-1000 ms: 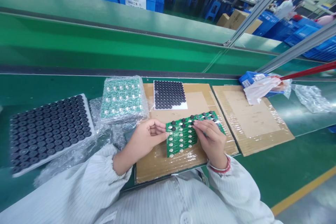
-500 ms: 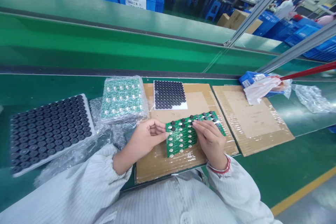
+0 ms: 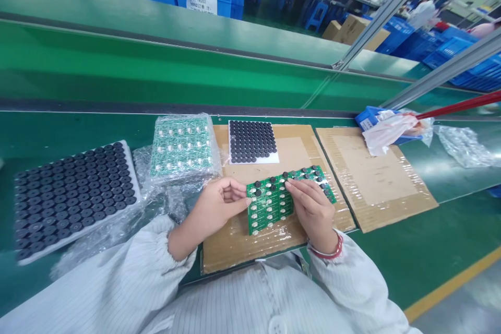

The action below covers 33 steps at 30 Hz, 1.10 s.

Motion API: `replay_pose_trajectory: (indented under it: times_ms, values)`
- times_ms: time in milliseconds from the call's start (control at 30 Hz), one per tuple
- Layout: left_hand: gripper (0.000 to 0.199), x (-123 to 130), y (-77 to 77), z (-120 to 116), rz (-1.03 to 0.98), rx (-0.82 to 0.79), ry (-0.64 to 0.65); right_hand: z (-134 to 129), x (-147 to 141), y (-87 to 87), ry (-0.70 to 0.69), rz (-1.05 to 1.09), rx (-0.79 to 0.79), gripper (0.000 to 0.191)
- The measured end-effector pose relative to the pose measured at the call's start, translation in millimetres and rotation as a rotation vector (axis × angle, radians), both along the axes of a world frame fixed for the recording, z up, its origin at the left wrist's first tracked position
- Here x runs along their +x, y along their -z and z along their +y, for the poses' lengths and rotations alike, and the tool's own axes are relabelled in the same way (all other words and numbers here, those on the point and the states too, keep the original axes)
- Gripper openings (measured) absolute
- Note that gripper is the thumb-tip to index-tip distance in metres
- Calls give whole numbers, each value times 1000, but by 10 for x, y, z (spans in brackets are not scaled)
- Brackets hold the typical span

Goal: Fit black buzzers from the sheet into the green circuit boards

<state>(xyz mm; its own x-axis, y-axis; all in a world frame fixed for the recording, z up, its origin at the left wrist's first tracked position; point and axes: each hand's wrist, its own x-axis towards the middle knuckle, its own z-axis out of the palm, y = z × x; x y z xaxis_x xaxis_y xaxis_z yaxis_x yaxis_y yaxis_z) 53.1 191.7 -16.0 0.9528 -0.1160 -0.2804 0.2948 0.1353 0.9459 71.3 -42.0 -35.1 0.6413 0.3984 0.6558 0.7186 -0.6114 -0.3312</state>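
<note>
"What have you got there?"

"A green circuit board panel (image 3: 271, 203), flat, stiff and glossy, with round matte black discs (image 3: 285, 175) along its far side and pale pads in rows nearer me."

"Where is it?"

"Just above the near edge of a corrugated cardboard sheet (image 3: 250, 250) wrapped in shiny clear film, right in front of me."

"Your grip?"

"Closed on the panel from both sides: my left hand (image 3: 217, 213) curls with its fingertips at the left edge, and my right hand (image 3: 313, 213) bends over the right part"

"What's beside it?"

"A stack of boards (image 3: 180, 146) in crinkly bubble wrap"
</note>
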Motion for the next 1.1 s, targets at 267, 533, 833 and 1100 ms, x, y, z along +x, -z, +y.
replay_pose_trajectory:
  times_ms: [267, 533, 833, 1100]
  values:
    - [24, 4, -6, -3, 14, -19, -13, -50, -2, 18, -27, 17, -56, 48]
    - [24, 2, 5, 4, 13, 2, -9, -36, 9, -7, -59, 81, 61, 42]
    - [23, -8, 18, 15, -1, 31, 8, 14, 5, -60, -8, 31, 92, 35]
    - [21, -16, 4, 23, -18, 55, 28, -54, 2, -47, -34, -4, -65, 43]
